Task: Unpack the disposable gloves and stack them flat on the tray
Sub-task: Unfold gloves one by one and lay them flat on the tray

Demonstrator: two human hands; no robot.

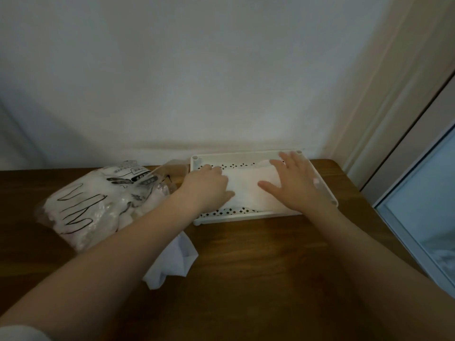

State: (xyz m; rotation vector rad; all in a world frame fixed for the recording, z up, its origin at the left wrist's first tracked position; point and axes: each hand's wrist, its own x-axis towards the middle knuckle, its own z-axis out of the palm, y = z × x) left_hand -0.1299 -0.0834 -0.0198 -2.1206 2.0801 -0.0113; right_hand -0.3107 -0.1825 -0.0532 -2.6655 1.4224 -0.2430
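Gloves: a flat white stack of gloves [248, 188] is seen lying in the tray, right of centre in the frame, between the two hands.
Left hand: the left hand [209, 185] is laid on the stack's left end, fingers loosely bent; nothing is gripped.
Right hand: the right hand [295, 183] is pressed flat on the stack's right end, fingers spread straight.
Tray: the white perforated tray [246, 216] is set on the wooden table [258, 267], against the wall.
Bag: a clear printed bag of gloves [98, 203] is seen at left centre, just beside the tray.
Loose glove: one crumpled white glove [172, 264] is partly covered by the left forearm, at lower centre.
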